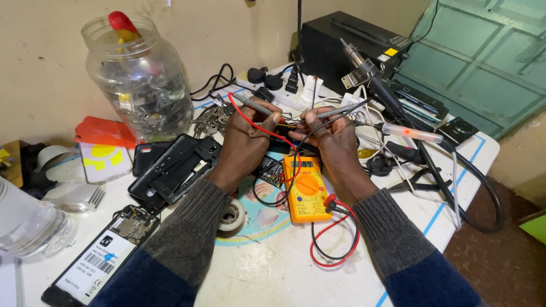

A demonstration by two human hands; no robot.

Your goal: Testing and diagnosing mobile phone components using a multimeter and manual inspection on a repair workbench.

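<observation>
My left hand (245, 142) grips a grey test probe (250, 103) with a red lead (259, 128). My right hand (335, 142) grips a second grey probe (335, 111) with a black lead. Both probe tips meet between my hands over a dark part that my fingers mostly hide. An orange multimeter (306, 189) lies just below my hands, its red and black leads (333, 241) looping over the white table (273, 273). A small circuit board (268, 169) sits left of the meter.
A clear jar (139, 77) of parts stands at back left. An opened phone shell (173, 170) and a phone board with battery (105, 253) lie left. A solder reel (232, 216) sits under my left forearm. A hot-air handle (369, 77), black box (347, 48), screwdriver (406, 132) and cables crowd the right.
</observation>
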